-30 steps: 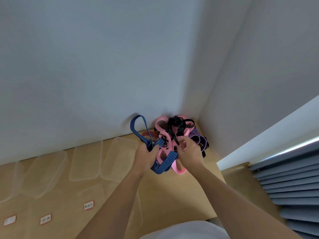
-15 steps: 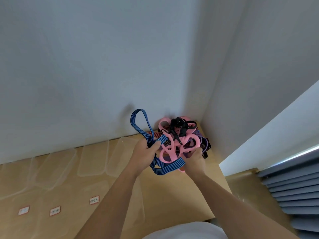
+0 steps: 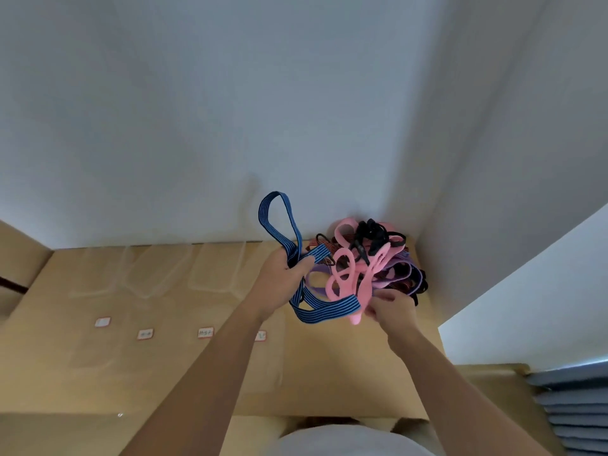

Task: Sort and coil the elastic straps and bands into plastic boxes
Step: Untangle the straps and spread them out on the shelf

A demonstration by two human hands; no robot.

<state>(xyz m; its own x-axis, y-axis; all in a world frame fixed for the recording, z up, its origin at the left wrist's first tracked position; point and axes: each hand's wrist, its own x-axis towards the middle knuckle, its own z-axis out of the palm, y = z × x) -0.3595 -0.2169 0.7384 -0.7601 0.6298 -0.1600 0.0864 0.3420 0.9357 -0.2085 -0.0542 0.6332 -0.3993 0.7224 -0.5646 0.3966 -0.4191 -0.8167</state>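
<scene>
A tangled pile of straps (image 3: pixel 399 271) lies in the far right corner of the table, with pink, purple, black and red-striped bands mixed together. My left hand (image 3: pixel 279 284) grips a blue striped elastic strap (image 3: pixel 324 309); one loop of it stands up above my fist and another hangs below. My right hand (image 3: pixel 390 309) pinches the lower end of a pink looped band (image 3: pixel 345 281) that is caught up with the blue strap. Several clear plastic boxes (image 3: pixel 217 271) stand in a row along the wall, left of the pile.
Small white labels (image 3: pixel 205 332) with red borders are stuck in a row on the brown table (image 3: pixel 98 373). White walls close the corner behind and to the right of the pile. A grey slatted surface (image 3: pixel 575 413) is at the lower right.
My left hand has lifted the blue strap further up and out from the pile. My right hand has dropped to the pink band's lower end. The view has swung left, showing more boxes and labels.
</scene>
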